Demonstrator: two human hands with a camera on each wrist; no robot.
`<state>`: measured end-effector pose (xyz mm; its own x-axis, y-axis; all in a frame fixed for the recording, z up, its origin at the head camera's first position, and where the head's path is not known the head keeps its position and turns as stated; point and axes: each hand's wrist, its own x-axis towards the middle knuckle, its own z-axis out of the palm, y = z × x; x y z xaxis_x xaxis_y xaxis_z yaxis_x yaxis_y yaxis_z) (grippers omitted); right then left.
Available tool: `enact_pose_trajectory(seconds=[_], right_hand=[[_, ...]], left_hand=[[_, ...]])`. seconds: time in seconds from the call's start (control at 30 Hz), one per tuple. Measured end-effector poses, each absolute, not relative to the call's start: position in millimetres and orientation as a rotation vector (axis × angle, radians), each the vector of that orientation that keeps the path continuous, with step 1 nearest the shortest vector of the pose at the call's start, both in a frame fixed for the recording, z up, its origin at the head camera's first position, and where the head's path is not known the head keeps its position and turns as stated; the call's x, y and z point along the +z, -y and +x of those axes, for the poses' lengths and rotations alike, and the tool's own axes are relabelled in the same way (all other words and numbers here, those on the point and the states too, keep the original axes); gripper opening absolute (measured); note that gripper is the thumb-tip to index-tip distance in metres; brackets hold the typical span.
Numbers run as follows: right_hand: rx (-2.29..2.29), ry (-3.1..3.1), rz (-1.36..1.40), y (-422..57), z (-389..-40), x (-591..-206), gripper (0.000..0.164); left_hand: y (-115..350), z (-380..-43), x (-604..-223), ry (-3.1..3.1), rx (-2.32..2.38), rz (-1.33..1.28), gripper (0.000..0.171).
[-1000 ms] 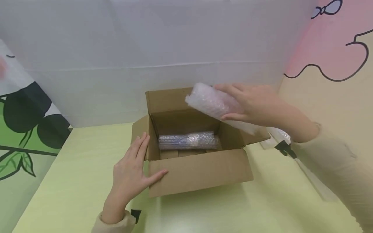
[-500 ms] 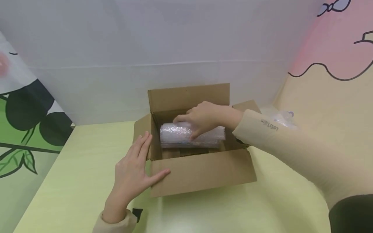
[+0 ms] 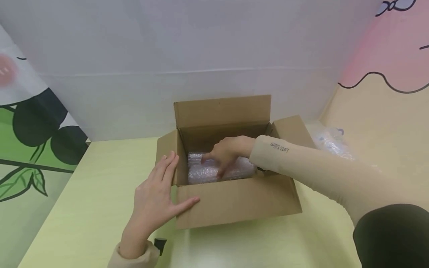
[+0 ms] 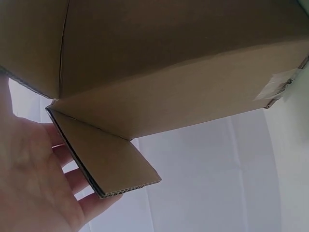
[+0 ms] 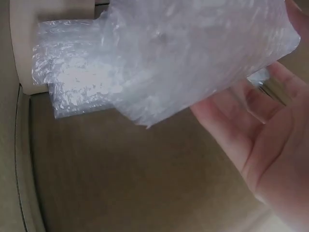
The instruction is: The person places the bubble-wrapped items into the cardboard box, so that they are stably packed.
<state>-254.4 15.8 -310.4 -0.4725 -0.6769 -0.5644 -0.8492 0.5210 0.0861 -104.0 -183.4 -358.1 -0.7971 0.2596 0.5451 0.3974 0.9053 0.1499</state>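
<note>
An uncapped view down into the cardboard box (image 3: pixel 238 203) shows two bubble-wrapped bundles side by side. My right hand (image 3: pixel 229 150) reaches inside and holds the nearer bubble-wrapped roll (image 3: pixel 202 174), which lies along the front wall. Behind it sits the other bubble-wrapped bundle (image 3: pixel 195 158), partly covered by the hand. In the right wrist view, fingers and thumb stand on either side of the held roll (image 5: pixel 193 58); its contents are hidden. My left hand (image 3: pixel 154 197) rests with straight fingers against the box's left flap (image 4: pixel 106 154), its thumb on the front flap.
Flaps stand spread on all sides of the box. To its right, clear plastic wrap (image 3: pixel 335 143) lies partly behind the right sleeve (image 3: pixel 301 160). A white backdrop (image 3: pixel 127 104) rises behind the yellow-green table (image 3: pixel 100 178). A black object (image 3: pixel 160 245) shows by the left cuff.
My right hand has brought the bubble-wrapped roll down from above the box, first onto the other bundle, then forward beside it. The left hand keeps its place on the box.
</note>
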Motion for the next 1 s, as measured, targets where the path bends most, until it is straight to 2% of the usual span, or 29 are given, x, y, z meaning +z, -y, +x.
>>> enact_pose_trajectory(seconds=[0.27, 0.43, 0.7, 0.87, 1.0], right_hand=[[0.515, -2.312, -1.153, -18.9, -255.7, -324.4, 0.079], [0.490, -2.355, -1.093, -21.0, -256.6, -317.8, 0.073], [0.327, -2.480, -1.097, -42.8, -245.5, -269.5, 0.066], [0.110, -2.652, -1.174, -80.7, -226.7, -231.7, 0.058], [-0.140, -2.792, -1.141, -120.5, -209.5, -216.1, 0.054]], left_hand=[[181.8, -102.4, -355.2, 2.541, -0.339, -0.481, 0.108], [182.2, -101.8, -355.8, 2.562, -0.344, -0.465, 0.108], [182.2, -101.7, -358.9, 2.572, -0.353, -0.464, 0.108], [182.3, -103.1, -359.5, 2.570, -0.355, -0.470, 0.108], [183.4, -104.6, -359.2, 2.561, -0.349, -0.467, 0.108]])
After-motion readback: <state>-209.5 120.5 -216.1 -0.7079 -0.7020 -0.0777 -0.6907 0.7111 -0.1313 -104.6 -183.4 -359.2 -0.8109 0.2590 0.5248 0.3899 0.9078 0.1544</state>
